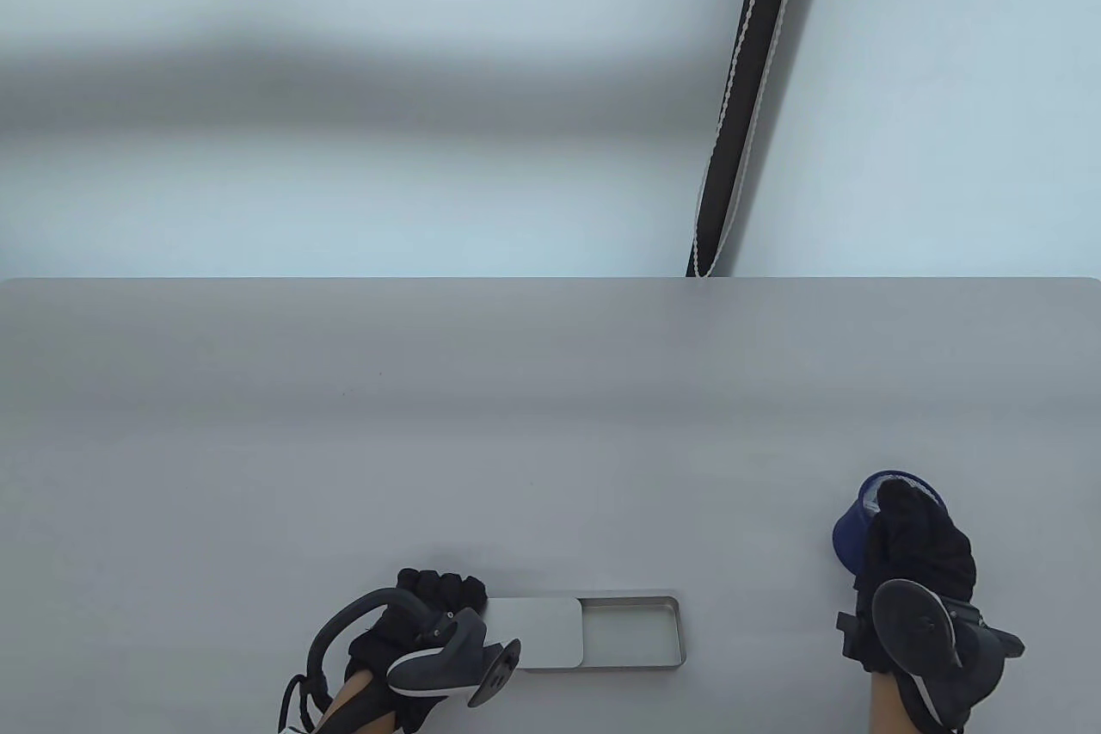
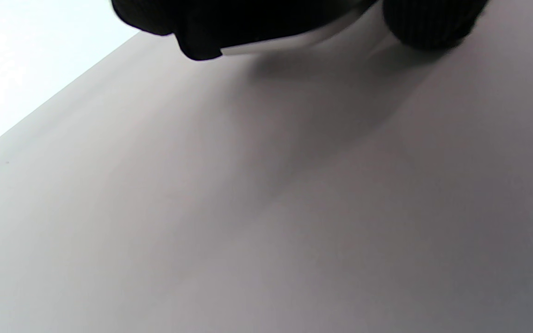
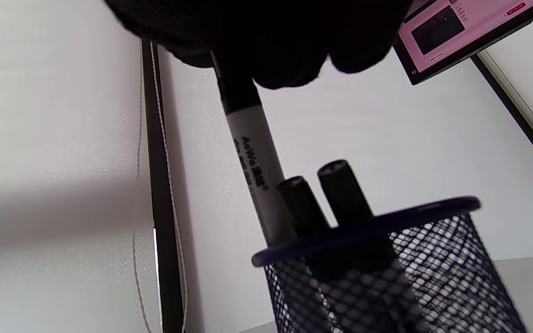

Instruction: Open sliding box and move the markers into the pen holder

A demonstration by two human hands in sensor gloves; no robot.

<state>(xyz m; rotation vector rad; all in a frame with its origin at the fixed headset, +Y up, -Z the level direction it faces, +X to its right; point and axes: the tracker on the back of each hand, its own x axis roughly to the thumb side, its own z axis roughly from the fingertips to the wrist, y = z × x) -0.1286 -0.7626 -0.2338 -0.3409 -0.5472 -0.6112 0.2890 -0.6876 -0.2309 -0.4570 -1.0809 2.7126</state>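
**Over the holder: right hand lowers a marker, left hand on the box**

At the table's [image 1: 550, 424] near right, the right hand [image 1: 919, 549] sits above the blue mesh holder [image 3: 387, 268], fingers [image 3: 266, 51] curled and pinching the dark cap end of a white marker [image 3: 255, 171]. Marker tilted, lower end inside the holder's rim. Two black-capped markers [image 3: 322, 199] already stand in the holder, just beside the held one.

Near centre-left, the metal box [image 1: 632, 631] lies flat, lid [image 1: 538, 632] slid left, exposed tray part shows no markers. Left hand [image 1: 421, 622] is at the lid's left end, fingers [image 1: 443, 588] curled over its edge; wrist view shows dark fingertips gripping a pale edge [image 2: 289, 44], blurred.

Behind the table: pale wall, black strip with white cord [image 1: 744, 89]. A screen [image 3: 461, 32] shows top right in the right wrist view.
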